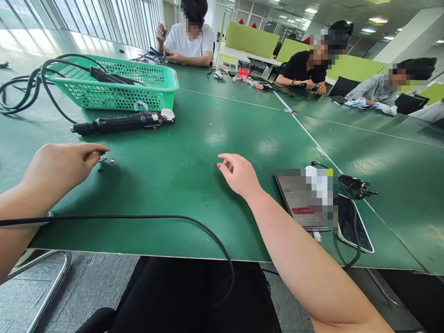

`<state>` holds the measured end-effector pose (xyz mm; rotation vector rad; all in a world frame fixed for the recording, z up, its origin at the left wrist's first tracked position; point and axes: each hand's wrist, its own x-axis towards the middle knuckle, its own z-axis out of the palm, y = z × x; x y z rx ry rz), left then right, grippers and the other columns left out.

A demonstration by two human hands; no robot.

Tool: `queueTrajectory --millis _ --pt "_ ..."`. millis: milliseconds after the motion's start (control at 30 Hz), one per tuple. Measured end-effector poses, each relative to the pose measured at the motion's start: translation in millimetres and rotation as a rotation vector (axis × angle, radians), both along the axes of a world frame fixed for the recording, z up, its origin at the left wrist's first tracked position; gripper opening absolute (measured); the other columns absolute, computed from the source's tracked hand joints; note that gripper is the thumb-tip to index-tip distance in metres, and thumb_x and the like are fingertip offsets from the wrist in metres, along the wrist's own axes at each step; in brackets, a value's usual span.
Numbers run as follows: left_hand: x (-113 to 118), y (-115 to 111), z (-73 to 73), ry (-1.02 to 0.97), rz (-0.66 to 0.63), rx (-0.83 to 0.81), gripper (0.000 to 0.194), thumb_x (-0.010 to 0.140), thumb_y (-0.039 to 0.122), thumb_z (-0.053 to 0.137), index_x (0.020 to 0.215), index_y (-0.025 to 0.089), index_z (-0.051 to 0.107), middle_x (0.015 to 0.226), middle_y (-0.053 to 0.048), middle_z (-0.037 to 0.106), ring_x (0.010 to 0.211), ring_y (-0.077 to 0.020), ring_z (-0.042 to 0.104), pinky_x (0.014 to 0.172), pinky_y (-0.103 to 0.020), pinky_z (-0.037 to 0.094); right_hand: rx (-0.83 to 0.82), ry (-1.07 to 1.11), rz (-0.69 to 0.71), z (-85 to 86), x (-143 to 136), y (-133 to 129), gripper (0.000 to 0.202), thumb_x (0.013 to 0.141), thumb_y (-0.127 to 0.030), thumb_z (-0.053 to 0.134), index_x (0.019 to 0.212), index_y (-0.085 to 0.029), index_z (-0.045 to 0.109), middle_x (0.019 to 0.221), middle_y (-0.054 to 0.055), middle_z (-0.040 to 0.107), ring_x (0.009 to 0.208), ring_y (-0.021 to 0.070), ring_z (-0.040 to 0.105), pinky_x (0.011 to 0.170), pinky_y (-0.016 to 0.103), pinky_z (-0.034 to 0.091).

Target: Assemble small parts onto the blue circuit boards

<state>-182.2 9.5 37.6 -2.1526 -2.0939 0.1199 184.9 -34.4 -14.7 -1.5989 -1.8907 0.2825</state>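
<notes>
The left hand point(62, 165) is low over the near left of the green table point(166, 185), palm down, with thumb and forefinger brought together at their tips. Right at those fingertips lie a few tiny parts: a silver one point(102, 159), and just beside it a copper-toned one point(112, 161). From here I cannot tell whether the fingers have a part between them or only touch one.

The right hand point(241, 175) is well apart from it, out over bare tabletop, fingers loosely bent, thumb away from them, with nothing in its grasp. Nearest to it is a phone point(289, 196) with a lit screen, to the right of the wrist; a second phone point(354, 224), its screen dark, lies beside that one.

Beyond the left hand a black driver point(121, 123) rests on its side, close in front of a green basket point(120, 96). The basket has dark cable in it, and loops hang out over its left side. Nearer the edge, a black cord point(145, 216) runs across the left forearm and curves down toward the lap.

Across the table sit three people: one in a white shirt point(190, 46), one in black point(298, 64), one in grey point(371, 88).
</notes>
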Motion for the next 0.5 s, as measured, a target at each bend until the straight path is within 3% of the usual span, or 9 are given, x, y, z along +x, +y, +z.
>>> queueTrajectory --millis 200,300,367,500 --pt "-1.9 -0.1 -4.9 0.034 -0.008 0.063 0.056 0.096 0.041 0.024 0.133 0.021 0.060 0.118 -0.009 0.071 0.097 -0.0237 0.064 0.074 -0.026 0.035 0.001 0.011 -0.002 -0.2 0.0 -0.3 0.029 0.093 -0.029 0.054 0.117 -0.017 0.066 0.090 0.005 0.068 0.089 0.0198 0.060 0.080 0.035 0.047" --pt "-1.6 0.3 -5.3 -0.006 0.051 0.109 0.052 0.095 0.039 0.030 0.138 0.026 0.055 0.115 -0.007 0.072 0.095 -0.0232 0.064 0.073 -0.026 0.034 0.000 0.009 -0.001 -0.7 0.2 0.4 0.029 0.093 -0.029 0.054 0.117 -0.017 0.066 0.089 0.005 0.068 0.089 0.0197 0.060 0.079 0.035 0.047" --pt "-1.8 1.3 -4.6 -0.122 0.118 0.151 0.051 0.092 0.036 0.038 0.140 0.027 0.051 0.112 -0.004 0.073 0.097 -0.0212 0.064 0.075 -0.024 0.035 -0.002 0.007 -0.004 -1.0 0.5 0.9 0.030 0.093 -0.029 0.054 0.117 -0.016 0.066 0.090 0.005 0.068 0.088 0.0196 0.060 0.079 0.035 0.047" --pt "-4.3 3.6 -5.5 -0.476 0.248 0.192 0.037 0.089 0.031 0.046 0.120 0.022 0.063 0.115 -0.001 0.071 0.102 -0.0140 0.062 0.080 -0.017 0.037 0.000 0.009 -0.005 -1.2 0.5 0.9 0.029 0.093 -0.029 0.054 0.116 -0.018 0.066 0.090 0.005 0.069 0.088 0.0196 0.060 0.079 0.035 0.047"
